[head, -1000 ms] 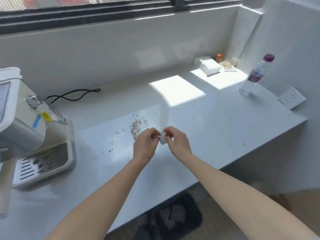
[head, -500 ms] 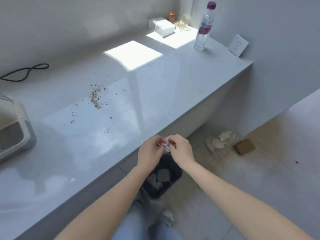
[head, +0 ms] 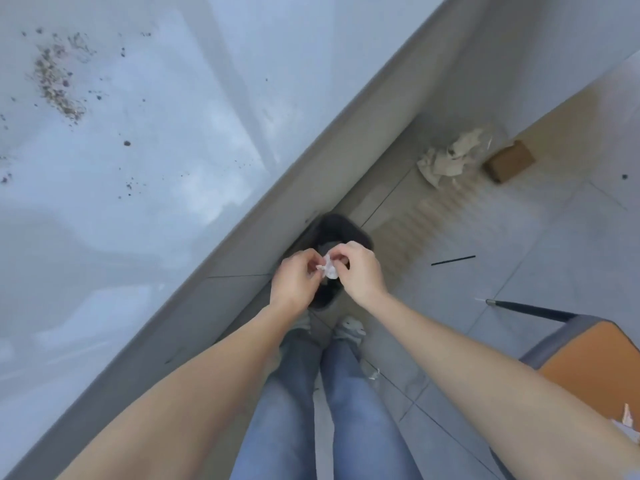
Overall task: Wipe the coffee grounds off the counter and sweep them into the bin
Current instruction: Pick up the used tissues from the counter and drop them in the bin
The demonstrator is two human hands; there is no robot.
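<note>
While pinched between both hands over the black bin (head: 334, 226) on the floor: small white tissue wad (head: 329, 270), left hand (head: 296, 278) and right hand (head: 360, 268) each gripping it by fingertips. Coffee grounds (head: 55, 83) scattered on the table (head: 156, 168), well apart.

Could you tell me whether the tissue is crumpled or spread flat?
Crumpled: the tissue is a small wad pinched between the left hand and right hand.

No readable text, labels, brand names, numbers or signs appear anywhere in this view. The desk (head: 145, 188), the dark bin (head: 337, 230) on the floor below its edge, and the brown box (head: 508, 165) beyond the bin all show plain, unmarked surfaces.
</note>
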